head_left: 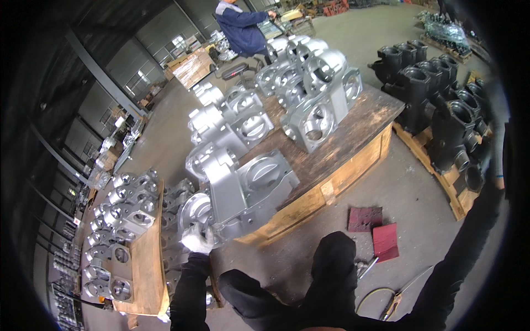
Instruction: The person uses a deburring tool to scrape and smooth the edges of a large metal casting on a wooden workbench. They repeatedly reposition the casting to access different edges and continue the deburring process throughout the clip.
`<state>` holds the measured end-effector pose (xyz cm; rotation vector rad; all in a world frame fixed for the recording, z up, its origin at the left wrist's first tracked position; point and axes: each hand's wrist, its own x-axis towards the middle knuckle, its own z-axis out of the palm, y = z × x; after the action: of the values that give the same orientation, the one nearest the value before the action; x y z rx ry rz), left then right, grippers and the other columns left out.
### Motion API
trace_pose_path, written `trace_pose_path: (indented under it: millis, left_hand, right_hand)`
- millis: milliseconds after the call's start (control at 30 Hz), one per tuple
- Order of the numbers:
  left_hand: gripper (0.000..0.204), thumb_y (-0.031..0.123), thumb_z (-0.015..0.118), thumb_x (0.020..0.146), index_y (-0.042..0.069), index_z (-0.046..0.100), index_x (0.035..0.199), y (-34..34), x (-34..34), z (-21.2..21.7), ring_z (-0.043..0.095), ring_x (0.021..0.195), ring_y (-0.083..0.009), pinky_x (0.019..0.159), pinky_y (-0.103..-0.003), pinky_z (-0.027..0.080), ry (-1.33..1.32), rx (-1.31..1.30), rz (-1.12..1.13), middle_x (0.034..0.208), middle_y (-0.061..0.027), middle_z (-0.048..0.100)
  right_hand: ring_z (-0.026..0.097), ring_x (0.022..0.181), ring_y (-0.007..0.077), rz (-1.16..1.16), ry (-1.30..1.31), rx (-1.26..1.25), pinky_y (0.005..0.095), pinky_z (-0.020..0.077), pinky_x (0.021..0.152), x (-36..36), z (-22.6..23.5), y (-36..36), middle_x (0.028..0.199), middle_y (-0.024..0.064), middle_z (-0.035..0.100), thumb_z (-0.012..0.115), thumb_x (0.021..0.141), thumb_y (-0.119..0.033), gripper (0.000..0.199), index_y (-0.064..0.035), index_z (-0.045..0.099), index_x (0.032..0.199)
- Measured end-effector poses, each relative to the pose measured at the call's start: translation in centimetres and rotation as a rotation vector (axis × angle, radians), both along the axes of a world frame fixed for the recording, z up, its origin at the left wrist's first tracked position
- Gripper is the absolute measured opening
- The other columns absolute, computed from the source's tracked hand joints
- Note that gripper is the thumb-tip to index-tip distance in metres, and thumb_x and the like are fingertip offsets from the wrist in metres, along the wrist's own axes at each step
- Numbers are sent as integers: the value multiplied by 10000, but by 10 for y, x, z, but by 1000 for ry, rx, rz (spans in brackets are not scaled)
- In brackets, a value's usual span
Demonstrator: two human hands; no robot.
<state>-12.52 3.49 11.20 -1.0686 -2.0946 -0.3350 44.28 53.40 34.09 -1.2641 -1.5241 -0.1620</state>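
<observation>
My left hand [197, 238], in a white glove, is curled on the round flange of a large silver metal casting [237, 193]. This casting stands at the near corner of a low wooden pallet [342, 165]. My left sleeve is black. My right arm, also in a black sleeve, runs up along the right rim of the picture, and its hand is out of sight there. My knees in black trousers [331, 265] are bent just below the pallet.
Several more silver castings [309, 110] stand on the same pallet. Black castings [441, 105] fill a pallet at the right. Smaller silver castings [118, 220] sit on a board at the left. Two red pads [375, 229] and a cable [381, 298] lie on the concrete floor. A person in blue [240, 27] works far back.
</observation>
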Motion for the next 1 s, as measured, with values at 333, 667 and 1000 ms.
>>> trace_pose_path:
  millis: [333, 667, 1000]
  left_hand:
    - [323, 403, 693, 841, 102, 640, 736, 6, 6, 6, 625, 589, -384, 581, -489, 490, 21, -22, 48, 632, -143, 613]
    - [296, 376, 700, 810, 99, 637, 725, 1, 3, 2, 622, 573, -382, 573, -488, 495, 23, -6, 32, 622, -144, 619]
    - [316, 395, 706, 822, 102, 631, 731, 4, -1, 2, 628, 592, -380, 605, -505, 492, 52, -1, 5, 624, -145, 615]
  right_hand:
    - [649, 607, 175, 979, 259, -222, 318, 537, 635, -187, -80, -77, 782, 126, 679, 698, 904, -172, 718, -48, 417, 1553]
    - [649, 679, 140, 1054, 748, 26, 314, 522, 632, -259, -56, -71, 814, 93, 682, 687, 972, -226, 260, -4, 630, 1094]
    - [740, 792, 278, 1438, 412, -610, 405, 562, 737, -375, -150, -153, 850, 154, 732, 644, 996, -415, 399, -44, 647, 1142]
